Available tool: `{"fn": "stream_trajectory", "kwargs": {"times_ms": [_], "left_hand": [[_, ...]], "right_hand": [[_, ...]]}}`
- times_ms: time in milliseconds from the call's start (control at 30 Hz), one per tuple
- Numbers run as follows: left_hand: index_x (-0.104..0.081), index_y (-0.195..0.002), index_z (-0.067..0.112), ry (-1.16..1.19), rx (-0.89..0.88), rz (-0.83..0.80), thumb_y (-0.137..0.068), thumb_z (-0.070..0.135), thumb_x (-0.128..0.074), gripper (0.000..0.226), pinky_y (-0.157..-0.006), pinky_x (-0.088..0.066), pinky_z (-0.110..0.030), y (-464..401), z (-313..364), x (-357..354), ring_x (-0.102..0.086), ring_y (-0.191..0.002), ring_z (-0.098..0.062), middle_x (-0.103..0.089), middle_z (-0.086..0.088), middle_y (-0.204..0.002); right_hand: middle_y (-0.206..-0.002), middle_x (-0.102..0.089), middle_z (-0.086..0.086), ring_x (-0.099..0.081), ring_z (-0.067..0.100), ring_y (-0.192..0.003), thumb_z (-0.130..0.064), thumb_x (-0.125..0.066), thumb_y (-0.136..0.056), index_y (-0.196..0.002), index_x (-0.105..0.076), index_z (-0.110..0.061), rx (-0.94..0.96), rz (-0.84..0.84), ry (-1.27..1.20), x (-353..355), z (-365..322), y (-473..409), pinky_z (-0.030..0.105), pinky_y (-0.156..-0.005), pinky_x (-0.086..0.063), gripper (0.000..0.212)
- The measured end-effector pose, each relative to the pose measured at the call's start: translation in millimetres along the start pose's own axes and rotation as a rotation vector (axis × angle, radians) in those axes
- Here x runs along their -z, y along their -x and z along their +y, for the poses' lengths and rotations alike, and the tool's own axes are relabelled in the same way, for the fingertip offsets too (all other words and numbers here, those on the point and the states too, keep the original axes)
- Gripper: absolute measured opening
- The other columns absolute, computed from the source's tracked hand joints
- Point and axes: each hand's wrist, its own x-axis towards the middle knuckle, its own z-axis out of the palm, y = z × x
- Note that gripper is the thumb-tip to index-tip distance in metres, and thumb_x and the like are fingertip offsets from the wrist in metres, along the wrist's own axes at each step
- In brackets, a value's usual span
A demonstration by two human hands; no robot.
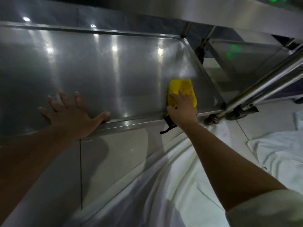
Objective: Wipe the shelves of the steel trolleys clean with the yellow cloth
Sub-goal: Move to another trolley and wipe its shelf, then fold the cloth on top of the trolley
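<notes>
one lower steel trolley shelf (101, 68), long axis running left to right, with unwiped steel stretching leftward from the yellow cloth (179, 88) at its right end. right hand (183, 108) presses flat on the cloth by the near rim. left hand (72, 115), released and splayed, braces on the shelf, nearer the unwiped part.

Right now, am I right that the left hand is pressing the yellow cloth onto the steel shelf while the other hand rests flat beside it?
Not quite: the head view shows the right hand pressing the yellow cloth onto the steel shelf. The left hand is the one resting flat on the shelf beside it, fingers spread, thumb at the front rim.
</notes>
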Motion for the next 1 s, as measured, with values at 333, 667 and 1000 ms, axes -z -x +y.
{"fn": "stream_trajectory", "kwargs": {"times_ms": [333, 667, 1000], "left_hand": [[-0.012, -0.151, 0.017, -0.015, -0.124, -0.09, -0.069, 0.091, -0.028, 0.112, -0.112, -0.009, -0.061, -9.0, -21.0, 19.2, -0.003, -0.143, -0.047, -0.006, -0.023, -0.158], [-0.027, -0.147, 0.039, 0.632, -0.562, -0.568, -0.079, 0.049, -0.07, 0.082, -0.097, -0.048, -0.042, 151.8, 2.6, 126.8, -0.054, -0.122, -0.016, -0.047, 0.005, -0.144], [-0.001, -0.144, 0.058, 1.016, -0.499, -0.992, -0.064, 0.052, -0.075, 0.109, -0.11, -0.036, -0.035, 294.2, -28.0, 405.2, -0.039, -0.132, -0.004, -0.034, 0.017, -0.149]], "right_hand": [[-0.122, -0.064, 0.006, -0.055, 0.023, -0.111, -0.008, -0.062, -0.08, -0.121, -0.065, -0.021, 0.231, -0.087, -0.314, 19.3, -59.9, 80.5, 0.016, -0.083, -0.036, 0.043], [-0.107, -0.064, -0.011, -0.06, 0.012, -0.098, -0.008, -0.054, -0.079, -0.118, -0.063, -0.031, -0.119, -0.308, -0.616, 152.6, -115.2, 199.4, 0.028, -0.086, -0.051, 0.046], [-0.082, -0.064, -0.012, -0.059, -0.001, -0.065, -0.016, -0.062, -0.085, -0.107, -0.068, -0.026, -0.351, -0.312, -0.884, 412.9, -234.7, 268.3, 0.012, -0.053, -0.044, 0.025]]}}
